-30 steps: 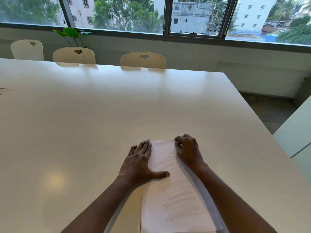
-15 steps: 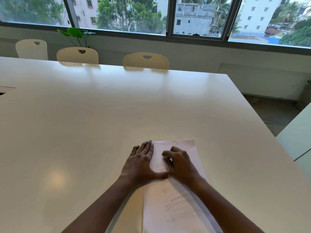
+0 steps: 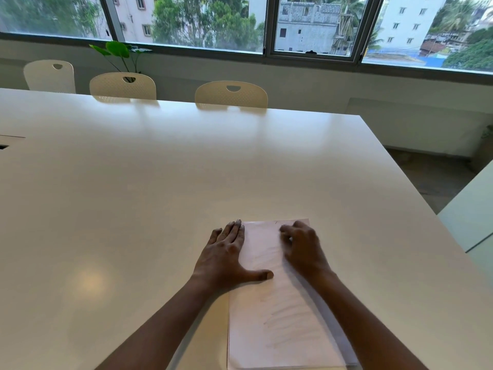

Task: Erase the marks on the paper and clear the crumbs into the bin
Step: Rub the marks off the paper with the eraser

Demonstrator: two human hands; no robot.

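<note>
While one hand pins the paper, the other works at its far end.
On the white surface (image 3: pixel 133 196) the paper (image 3: pixel 280 337) lies near the person. The left hand (image 3: pixel 226 255) lies flat with fingers (image 3: pixel 236 231) straight and thumb on the sheet, likely to stop it sliding. The right hand (image 3: pixel 301 249) curls, blurred, and I cannot tell if it pinches an eraser. Faint marks (image 3: pixel 290 321) show nearer; no bin in view.
</note>
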